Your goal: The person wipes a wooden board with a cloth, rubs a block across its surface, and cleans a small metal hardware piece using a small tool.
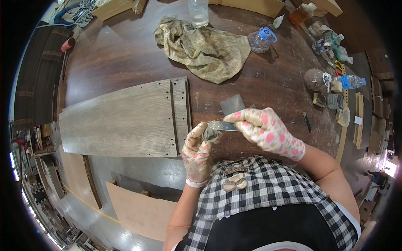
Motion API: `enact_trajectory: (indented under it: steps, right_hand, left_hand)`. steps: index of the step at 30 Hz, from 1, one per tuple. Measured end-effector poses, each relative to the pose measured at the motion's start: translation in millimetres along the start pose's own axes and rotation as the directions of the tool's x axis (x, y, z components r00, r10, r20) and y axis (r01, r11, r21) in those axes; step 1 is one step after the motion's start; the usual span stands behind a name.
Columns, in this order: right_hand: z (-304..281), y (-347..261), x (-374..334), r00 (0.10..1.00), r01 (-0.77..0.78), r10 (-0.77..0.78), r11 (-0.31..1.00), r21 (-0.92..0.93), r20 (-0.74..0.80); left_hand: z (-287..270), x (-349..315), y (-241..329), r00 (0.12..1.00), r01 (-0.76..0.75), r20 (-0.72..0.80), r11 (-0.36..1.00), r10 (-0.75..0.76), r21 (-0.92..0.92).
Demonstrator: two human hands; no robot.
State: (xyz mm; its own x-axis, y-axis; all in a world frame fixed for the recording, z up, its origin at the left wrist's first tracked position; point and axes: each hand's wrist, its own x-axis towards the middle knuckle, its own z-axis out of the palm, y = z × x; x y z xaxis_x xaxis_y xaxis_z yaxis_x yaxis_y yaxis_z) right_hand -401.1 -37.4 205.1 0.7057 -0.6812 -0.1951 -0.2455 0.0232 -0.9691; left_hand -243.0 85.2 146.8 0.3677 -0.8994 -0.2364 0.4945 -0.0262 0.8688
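Observation:
My left hand (pixel 197 154), in a white glove with pink dots, pinches a small grey-green lump of putty-like stuff (pixel 210 134) between thumb and fingers. My right hand (pixel 268 131), gloved alike, is closed on a flat metal scraper blade (pixel 226 126). The blade's far end lies against or just above the lump; which, I cannot tell. Just beyond the hands a thin grey square sheet (pixel 233 103) lies on the table. To the left are stacked grey wood-grain boards (pixel 119 121), with small dark holes along their right ends.
A crumpled camouflage cloth (pixel 201 48) lies at the back beside a clear bottle (pixel 199 19) and a cut-down jug with a blue cap (pixel 260 41). Several bottles, including a blue-labelled one (pixel 351 81), line the right edge. A red-headed mallet (pixel 68 44) lies far left.

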Motion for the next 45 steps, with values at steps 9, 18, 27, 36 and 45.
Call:
enact_trajectory:
  steps: [9,18,27,36,45]
  right_hand:
    - [5.9,7.9,-7.4,0.837,0.515,-0.439,0.429,-0.742,0.327]
    - [0.6,11.9,-4.0,0.870,0.470,-0.437,0.591,-0.656,0.229]
    - [-7.8,13.8,-3.5,0.885,0.446,-0.414,0.628,-0.638,0.211]
    - [0.2,17.7,-5.3,0.864,0.496,-0.394,0.564,-0.660,0.314]
    - [-0.3,10.2,-4.2,0.869,0.486,-0.354,0.477,-0.732,0.347]
  left_hand:
    - [1.8,1.2,3.9,0.999,0.036,-0.018,0.999,-0.036,-0.009]
    - [4.0,2.4,7.8,0.999,0.005,0.034,1.000,-0.004,-0.030]
    - [2.1,0.6,5.4,1.000,-0.005,0.029,0.998,0.007,-0.059]
    - [0.2,2.0,3.3,0.999,0.031,0.009,0.999,-0.031,0.027]
    - [0.4,7.6,7.6,0.985,0.164,0.093,0.968,-0.148,-0.192]
